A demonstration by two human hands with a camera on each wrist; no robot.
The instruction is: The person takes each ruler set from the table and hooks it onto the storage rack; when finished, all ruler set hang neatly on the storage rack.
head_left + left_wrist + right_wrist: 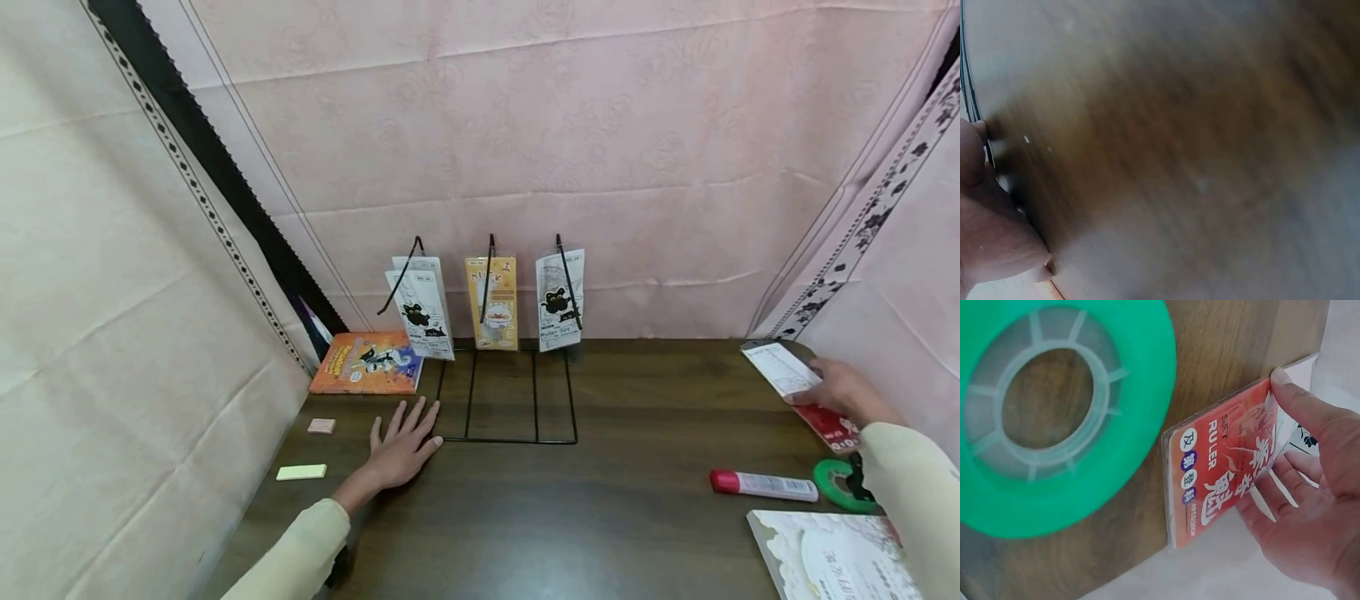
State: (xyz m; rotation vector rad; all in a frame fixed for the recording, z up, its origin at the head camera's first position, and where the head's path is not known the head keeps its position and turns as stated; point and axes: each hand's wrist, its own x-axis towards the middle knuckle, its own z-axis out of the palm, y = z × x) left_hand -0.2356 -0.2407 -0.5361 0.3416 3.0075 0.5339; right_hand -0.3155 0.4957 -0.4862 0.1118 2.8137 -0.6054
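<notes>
My left hand [401, 454] lies with spread fingers on the brown table, its fingertips beside the front left corner of the black wire rack [517, 441]. On the rack's hooks hang white ruler set packets [425, 312] at left, a yellow packet [492, 304] in the middle and another white ruler set packet [559, 300] at right. At the far right my right hand [847, 392] holds a red and white ruler set packet [1219, 469] between thumb and fingers. In the left wrist view only part of the left hand [991, 231] shows against blurred wood.
An orange book [367, 367], a pink eraser [321, 426] and a pale yellow strip [302, 472] lie at left. On the right are a red-capped glue stick [772, 486], green tape roll [1147, 419] and a white floral book [832, 554]. Cloth walls [562, 150] surround the table.
</notes>
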